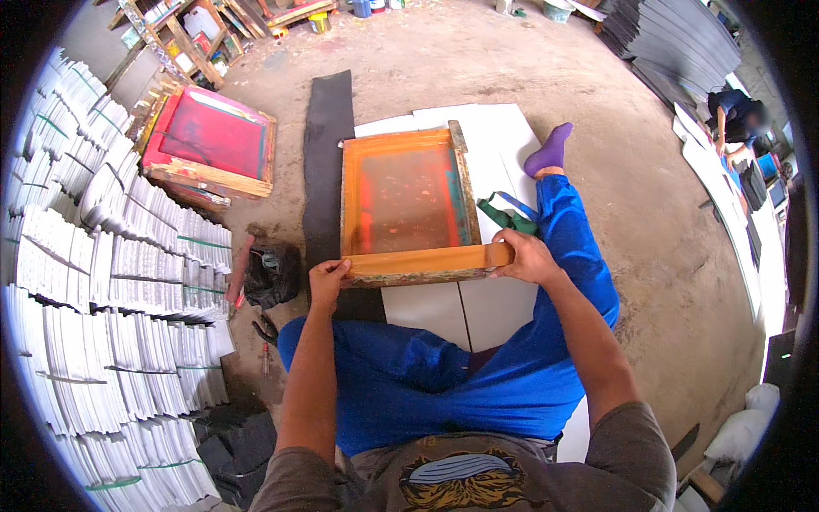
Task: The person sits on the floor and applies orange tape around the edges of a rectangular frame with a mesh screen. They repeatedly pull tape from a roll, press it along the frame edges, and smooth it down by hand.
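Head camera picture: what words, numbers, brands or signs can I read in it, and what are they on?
None can be read clearly.
Brown tape: no writing shows.
Wooden frame: paint stains, no readable words.
Grey shirt: a printed picture, with no words clear enough to read.
Yellow bucket and blue container at the top: any labels are too small and blurred.

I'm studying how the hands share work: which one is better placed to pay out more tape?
Probably the right hand: it grips the tape roll, while the left hand holds the opposite end of the tape strip at the near left corner of the wooden frame.
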A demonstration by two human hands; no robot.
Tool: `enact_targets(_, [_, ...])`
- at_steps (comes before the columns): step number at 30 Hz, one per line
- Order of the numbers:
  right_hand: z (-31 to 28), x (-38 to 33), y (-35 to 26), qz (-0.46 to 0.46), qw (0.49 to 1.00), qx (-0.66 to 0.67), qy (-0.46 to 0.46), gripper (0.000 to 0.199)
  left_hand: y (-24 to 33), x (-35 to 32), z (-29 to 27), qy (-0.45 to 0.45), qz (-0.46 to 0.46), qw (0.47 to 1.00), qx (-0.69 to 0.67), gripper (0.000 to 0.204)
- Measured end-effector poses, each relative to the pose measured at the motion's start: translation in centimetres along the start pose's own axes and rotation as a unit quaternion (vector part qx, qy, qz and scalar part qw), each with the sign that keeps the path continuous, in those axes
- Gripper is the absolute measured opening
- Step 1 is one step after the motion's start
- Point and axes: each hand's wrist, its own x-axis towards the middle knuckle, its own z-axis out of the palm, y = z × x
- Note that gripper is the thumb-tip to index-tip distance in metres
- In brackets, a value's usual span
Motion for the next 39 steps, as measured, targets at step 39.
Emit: enact_targets(39, [7.9, -2.3, 4.9, -0.085, 0.959, -0.267, 0.042, 0.036, -2.2, -1.8, 2.1, 0.108, 0.071, 0.926, 0.353, 0.029])
